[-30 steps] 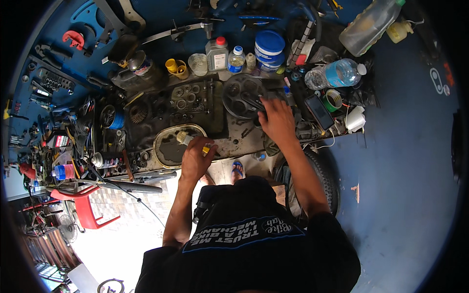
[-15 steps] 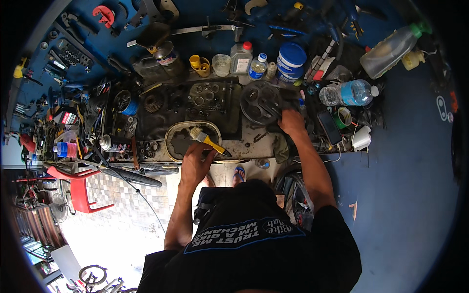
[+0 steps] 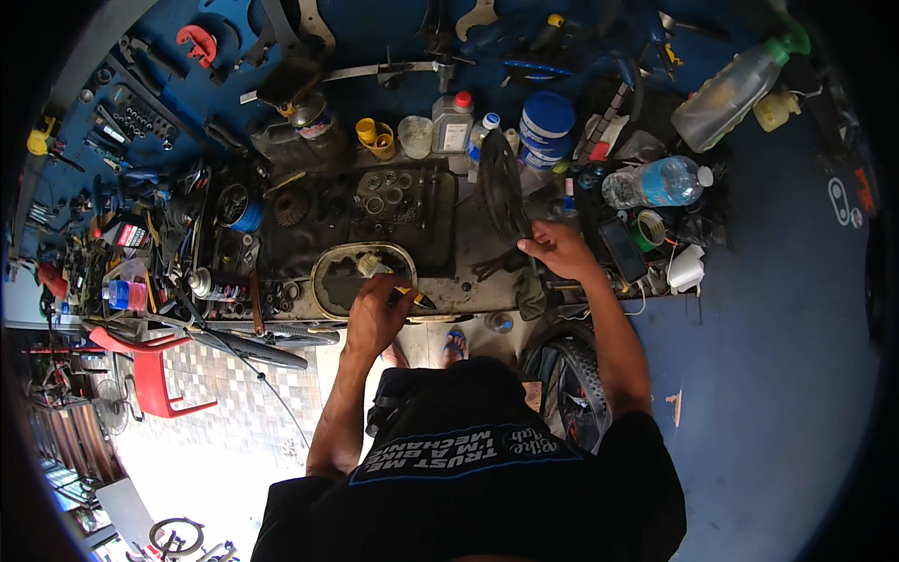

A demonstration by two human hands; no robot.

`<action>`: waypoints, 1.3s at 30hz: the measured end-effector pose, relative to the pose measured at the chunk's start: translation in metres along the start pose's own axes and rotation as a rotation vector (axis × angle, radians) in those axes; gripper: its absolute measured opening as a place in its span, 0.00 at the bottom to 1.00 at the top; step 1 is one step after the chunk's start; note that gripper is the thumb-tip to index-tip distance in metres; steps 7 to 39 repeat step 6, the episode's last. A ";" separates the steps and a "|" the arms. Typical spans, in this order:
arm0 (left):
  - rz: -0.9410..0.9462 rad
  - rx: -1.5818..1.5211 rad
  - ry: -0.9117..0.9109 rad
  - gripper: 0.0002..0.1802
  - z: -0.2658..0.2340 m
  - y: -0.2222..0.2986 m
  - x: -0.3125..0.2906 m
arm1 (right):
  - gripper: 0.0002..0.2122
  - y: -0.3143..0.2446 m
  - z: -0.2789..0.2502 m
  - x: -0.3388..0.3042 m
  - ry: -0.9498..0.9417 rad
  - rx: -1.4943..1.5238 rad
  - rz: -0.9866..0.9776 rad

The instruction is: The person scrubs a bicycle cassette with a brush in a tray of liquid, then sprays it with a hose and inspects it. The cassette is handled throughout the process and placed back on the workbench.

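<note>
My left hand (image 3: pixel 376 304) is closed around a paintbrush (image 3: pixel 376 265) with a yellow handle and pale bristles. The bristles hang over an oval basin (image 3: pixel 319 290) with a cream rim and murky dark liquid inside. To the right, my right hand (image 3: pixel 559 248) grips the arm of a dark bicycle crankset (image 3: pixel 503 187). Its round chainring is tipped up nearly edge-on above the bench. Part of the crank arm is hidden by my fingers. A dark length of what looks like chain (image 3: pixel 496 268) lies just below the crankset.
Left of the crankset, a black mat (image 3: pixel 328 220) holds a sprocket cassette (image 3: pixel 291 208) and several small rings. Bottles and a blue tub (image 3: pixel 548 117) line the back. A phone (image 3: pixel 621 248) and a water bottle (image 3: pixel 655 182) lie right. A rag (image 3: pixel 531 295) hangs over the front edge.
My right hand has tilted the crankset from lying flat to nearly edge-on and raised it. My left hand and the brush have shifted only slightly over the basin.
</note>
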State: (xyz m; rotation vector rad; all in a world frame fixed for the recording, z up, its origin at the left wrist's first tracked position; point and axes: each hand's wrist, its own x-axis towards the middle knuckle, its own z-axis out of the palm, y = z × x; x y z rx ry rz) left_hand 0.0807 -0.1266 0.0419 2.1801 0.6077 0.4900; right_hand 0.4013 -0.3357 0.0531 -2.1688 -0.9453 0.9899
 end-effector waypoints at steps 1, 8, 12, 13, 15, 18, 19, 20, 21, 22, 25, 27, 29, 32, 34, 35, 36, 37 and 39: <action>0.005 -0.009 -0.008 0.10 0.001 0.002 0.001 | 0.19 0.002 0.003 -0.004 0.001 0.199 -0.080; 0.024 -0.033 -0.015 0.10 0.002 0.010 0.005 | 0.26 -0.021 0.014 -0.019 -0.175 0.739 -0.324; 0.024 -0.033 -0.015 0.10 0.002 0.010 0.005 | 0.26 -0.021 0.014 -0.019 -0.175 0.739 -0.324; 0.024 -0.033 -0.015 0.10 0.002 0.010 0.005 | 0.26 -0.021 0.014 -0.019 -0.175 0.739 -0.324; 0.024 -0.033 -0.015 0.10 0.002 0.010 0.005 | 0.26 -0.021 0.014 -0.019 -0.175 0.739 -0.324; 0.024 -0.033 -0.015 0.10 0.002 0.010 0.005 | 0.26 -0.021 0.014 -0.019 -0.175 0.739 -0.324; 0.024 -0.033 -0.015 0.10 0.002 0.010 0.005 | 0.26 -0.021 0.014 -0.019 -0.175 0.739 -0.324; 0.024 -0.033 -0.015 0.10 0.002 0.010 0.005 | 0.26 -0.021 0.014 -0.019 -0.175 0.739 -0.324; 0.024 -0.033 -0.015 0.10 0.002 0.010 0.005 | 0.26 -0.021 0.014 -0.019 -0.175 0.739 -0.324; 0.024 -0.033 -0.015 0.10 0.002 0.010 0.005 | 0.26 -0.021 0.014 -0.019 -0.175 0.739 -0.324; 0.024 -0.033 -0.015 0.10 0.002 0.010 0.005 | 0.26 -0.021 0.014 -0.019 -0.175 0.739 -0.324; 0.024 -0.033 -0.015 0.10 0.002 0.010 0.005 | 0.26 -0.021 0.014 -0.019 -0.175 0.739 -0.324; 0.024 -0.033 -0.015 0.10 0.002 0.010 0.005 | 0.26 -0.021 0.014 -0.019 -0.175 0.739 -0.324; 0.024 -0.033 -0.015 0.10 0.002 0.010 0.005 | 0.26 -0.021 0.014 -0.019 -0.175 0.739 -0.324; 0.024 -0.033 -0.015 0.10 0.002 0.010 0.005 | 0.26 -0.021 0.014 -0.019 -0.175 0.739 -0.324; 0.024 -0.033 -0.015 0.10 0.002 0.010 0.005 | 0.26 -0.021 0.014 -0.019 -0.175 0.739 -0.324; 0.024 -0.033 -0.015 0.10 0.002 0.010 0.005 | 0.26 -0.021 0.014 -0.019 -0.175 0.739 -0.324; 0.024 -0.033 -0.015 0.10 0.002 0.010 0.005 | 0.26 -0.021 0.014 -0.019 -0.175 0.739 -0.324; 0.024 -0.033 -0.015 0.10 0.002 0.010 0.005 | 0.26 -0.021 0.014 -0.019 -0.175 0.739 -0.324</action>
